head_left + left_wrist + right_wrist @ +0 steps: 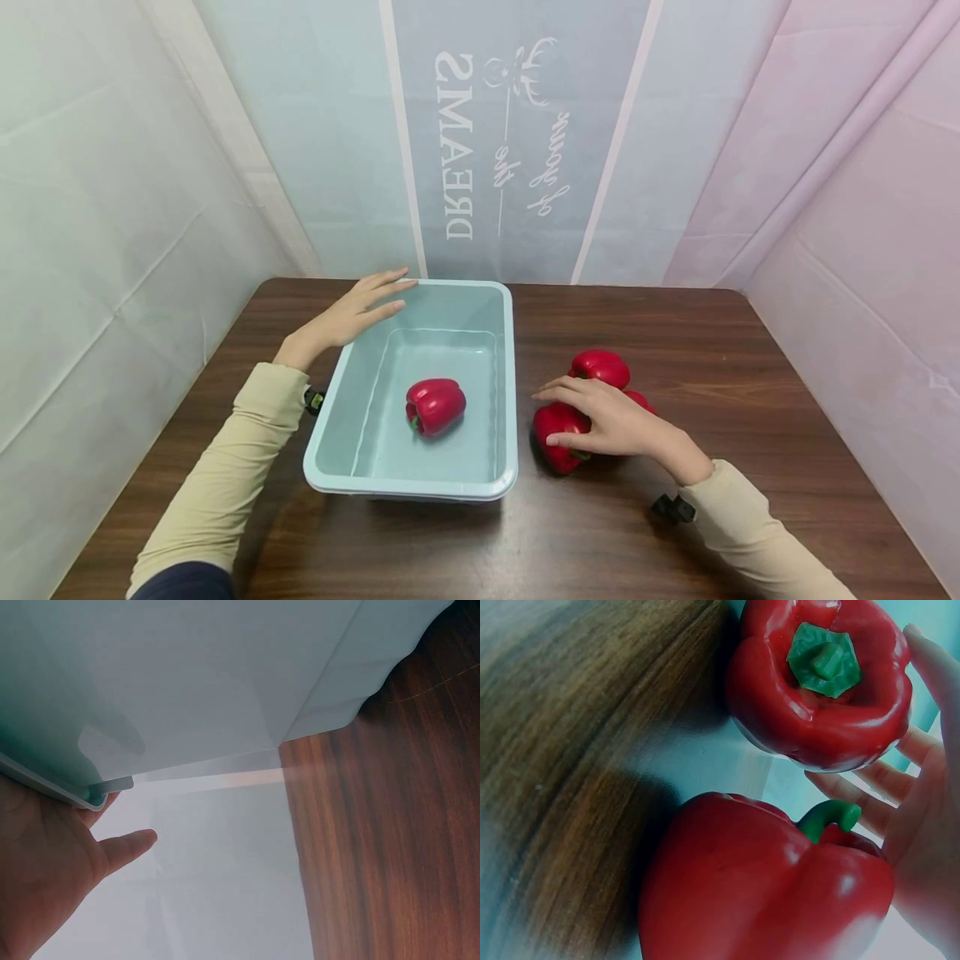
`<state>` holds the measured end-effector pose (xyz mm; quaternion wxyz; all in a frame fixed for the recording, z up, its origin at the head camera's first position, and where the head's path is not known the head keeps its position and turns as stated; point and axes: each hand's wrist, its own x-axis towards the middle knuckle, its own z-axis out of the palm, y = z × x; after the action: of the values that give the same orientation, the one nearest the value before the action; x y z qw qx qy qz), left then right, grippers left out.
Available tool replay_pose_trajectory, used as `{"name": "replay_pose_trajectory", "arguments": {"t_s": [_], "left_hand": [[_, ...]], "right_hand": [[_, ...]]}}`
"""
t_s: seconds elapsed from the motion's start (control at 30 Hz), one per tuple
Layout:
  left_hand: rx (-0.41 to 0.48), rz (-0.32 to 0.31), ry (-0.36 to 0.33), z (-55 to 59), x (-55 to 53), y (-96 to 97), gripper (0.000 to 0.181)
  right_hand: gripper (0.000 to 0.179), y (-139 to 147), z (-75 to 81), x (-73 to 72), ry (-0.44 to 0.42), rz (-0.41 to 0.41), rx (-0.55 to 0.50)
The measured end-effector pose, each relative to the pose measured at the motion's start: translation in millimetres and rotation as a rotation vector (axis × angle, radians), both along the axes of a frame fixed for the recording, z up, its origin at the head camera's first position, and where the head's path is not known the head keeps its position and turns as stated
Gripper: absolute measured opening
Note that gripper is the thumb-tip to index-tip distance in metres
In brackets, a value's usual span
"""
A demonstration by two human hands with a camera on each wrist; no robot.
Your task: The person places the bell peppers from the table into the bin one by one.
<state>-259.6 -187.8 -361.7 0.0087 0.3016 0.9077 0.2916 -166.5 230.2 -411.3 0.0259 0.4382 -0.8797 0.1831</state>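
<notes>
Red pepper (742, 892) nearest right-wrist camera sits on bench (592, 542). Right hand (615, 419), fingers spread loosely around neighbouring pepper (557, 427) — smooth skin could slip, roll it away. Left hand (341, 317), fingers straight, at tub (513, 375) rim; hard push might shift tub. Another pepper (441, 404) inside.

we see on each arm a long sleeve of pale, yellowish cream cloth: the left sleeve (225, 475) has many small wrinkles, and the right sleeve (750, 521) looks rather smoother. both finish with a wide cuff. above the left one, we notice dark navy cloth (183, 582). at the left wrist is a small black device (314, 401) with a yellow-green patch; at the right, a blocky black device (673, 509).
</notes>
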Motion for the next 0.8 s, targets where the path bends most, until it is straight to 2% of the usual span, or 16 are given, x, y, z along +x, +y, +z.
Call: {"name": "replay_pose_trajectory", "arguments": {"t_s": [0.3, 0.8], "left_hand": [[-0.006, 0.007, 0.002, -2.0, -3.1, -1.4, 0.046], [-0.009, 0.008, -0.001, -1.5, -1.7, -1.0, 0.047]], "right_hand": [[0.057, 0.1, -1.6, 1.6, -0.004, 0.012, -0.004], [0.059, 2.0, -3.4, 5.3, -0.031, 0.002, 0.01]]}}
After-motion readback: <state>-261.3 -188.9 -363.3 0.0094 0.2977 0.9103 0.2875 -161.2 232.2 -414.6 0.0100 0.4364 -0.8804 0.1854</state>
